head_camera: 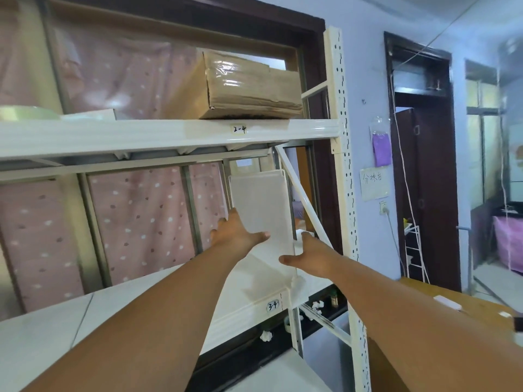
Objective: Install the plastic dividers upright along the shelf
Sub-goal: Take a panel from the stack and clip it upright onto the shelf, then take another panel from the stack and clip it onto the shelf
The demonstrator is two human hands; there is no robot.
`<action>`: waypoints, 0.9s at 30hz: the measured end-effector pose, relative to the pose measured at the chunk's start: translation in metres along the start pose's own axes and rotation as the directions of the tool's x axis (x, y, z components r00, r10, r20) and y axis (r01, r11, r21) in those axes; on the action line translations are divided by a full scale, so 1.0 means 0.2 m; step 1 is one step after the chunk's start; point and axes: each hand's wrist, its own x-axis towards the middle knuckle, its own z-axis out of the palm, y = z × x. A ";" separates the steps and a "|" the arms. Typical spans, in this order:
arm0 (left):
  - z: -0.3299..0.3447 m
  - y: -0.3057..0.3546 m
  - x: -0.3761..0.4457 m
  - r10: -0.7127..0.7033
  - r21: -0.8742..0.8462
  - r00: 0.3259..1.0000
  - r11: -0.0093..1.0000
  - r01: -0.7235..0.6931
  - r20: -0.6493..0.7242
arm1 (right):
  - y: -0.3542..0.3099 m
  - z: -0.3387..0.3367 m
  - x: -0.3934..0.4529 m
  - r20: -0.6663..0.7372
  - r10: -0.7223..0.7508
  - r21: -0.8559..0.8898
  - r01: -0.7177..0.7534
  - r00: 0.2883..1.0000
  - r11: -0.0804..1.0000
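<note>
A white translucent plastic divider [261,205] stands upright on the white shelf [175,304] labelled 3-4, near its right end. My left hand [236,232] presses flat against the divider's left face, thumb on its front lower part. My right hand [307,256] grips the divider's front edge from the right, thumb on the near face and fingers hidden behind it. The divider's bottom edge meets the shelf's front lip.
The upper shelf [113,134], labelled 2-4, carries a taped cardboard box [249,86]. A white diagonal brace [300,193] and a perforated upright post [346,154] stand just right of the divider. Pink dotted curtain hangs behind. A wooden table [464,304] lies at the right.
</note>
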 end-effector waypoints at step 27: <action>-1.14 -1.42 -0.33 -0.174 0.213 0.985 0.961 0.174 -0.017 | -1.19 0.82 -0.28 0.131 -0.004 -0.511 0.072 0.991 0.857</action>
